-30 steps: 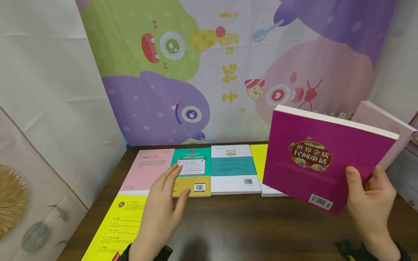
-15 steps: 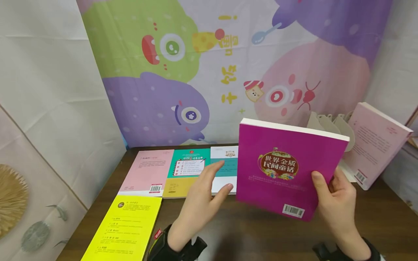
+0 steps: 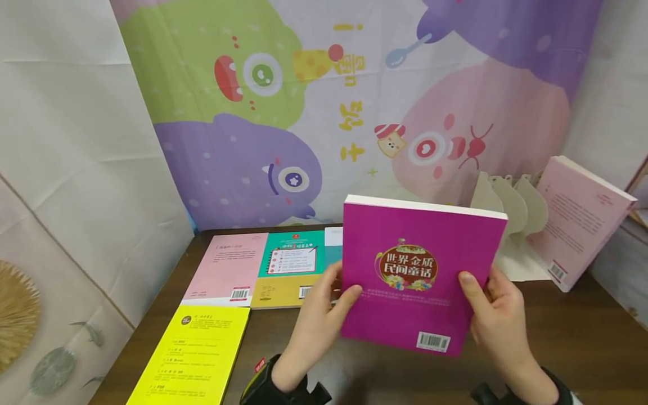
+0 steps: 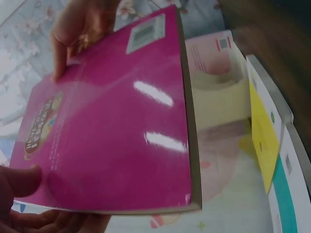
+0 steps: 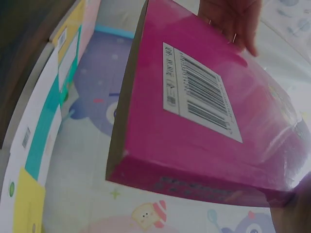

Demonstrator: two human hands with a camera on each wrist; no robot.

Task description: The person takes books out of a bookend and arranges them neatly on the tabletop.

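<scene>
A purple paperback book (image 3: 420, 236) is held upright above the table, its back cover with an oval title badge and a barcode facing me. My right hand (image 3: 498, 326) grips its right edge, thumb on the cover and fingers behind. At the left edge my left hand (image 3: 319, 323) holds it too, its thumb (image 4: 24, 179) on the cover and its fingers out of sight behind in the head view. Behind the purple book, a green and yellow book (image 3: 288, 267) and a partly hidden white and teal book (image 5: 36, 121) lie flat.
On the dark wooden table (image 3: 273, 343), a pink book (image 3: 230, 264) and a bright yellow book (image 3: 192, 354) lie at the left. A cream rack with leaf-shaped dividers (image 3: 511, 208) stands back right, with another pink book (image 3: 582, 219) upright against it. A cartoon cloth (image 3: 354, 112) hangs behind.
The purple book has moved left and slightly down in my right hand, from the right side to the middle. My left hand has come right and taken hold of its left edge.
</scene>
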